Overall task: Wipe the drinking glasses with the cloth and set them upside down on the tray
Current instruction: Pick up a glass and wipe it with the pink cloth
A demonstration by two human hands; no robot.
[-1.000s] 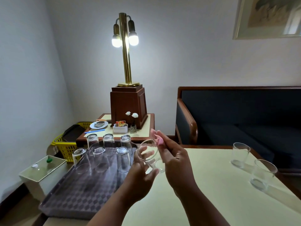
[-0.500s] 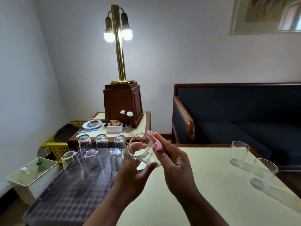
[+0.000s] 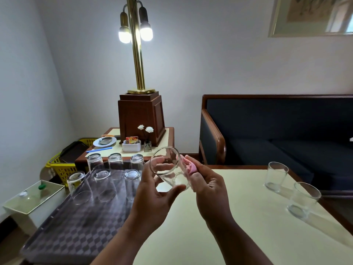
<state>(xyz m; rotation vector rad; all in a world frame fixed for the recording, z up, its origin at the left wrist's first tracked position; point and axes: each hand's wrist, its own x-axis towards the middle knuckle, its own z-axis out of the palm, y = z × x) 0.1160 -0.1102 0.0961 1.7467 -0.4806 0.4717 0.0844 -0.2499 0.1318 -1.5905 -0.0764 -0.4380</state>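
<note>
- Head view: I see the big cream table (image 3: pixel 238 217) in front of me, with a dark blue sofa (image 3: pixel 286 131) behind it.
- On the left part of the table lies the dark checked tray (image 3: pixel 72 236).
- Six glasses stand upside down on the far part of the tray, three in the back row (image 3: pixel 115 163) and three in the front row (image 3: pixel 104 185).
- My left hand (image 3: pixel 152 203) holds the glass (image 3: pixel 168 167) up above the table, between the tray and my right hand. The thumb is under the glass and the fingers curl around its far side.
- The glass is tilted, with its open mouth turned up and to the left.
- My right hand (image 3: pixel 208 190) sits just beside the bottom end of the glass. Its fingers pinch a small pink cloth (image 3: pixel 191 166) against the glass.
- Two more glasses stand mouth up on the right side of the table, one farther back (image 3: pixel 276 176) and one nearer (image 3: pixel 304 199). They are well apart from my hands.
</note>
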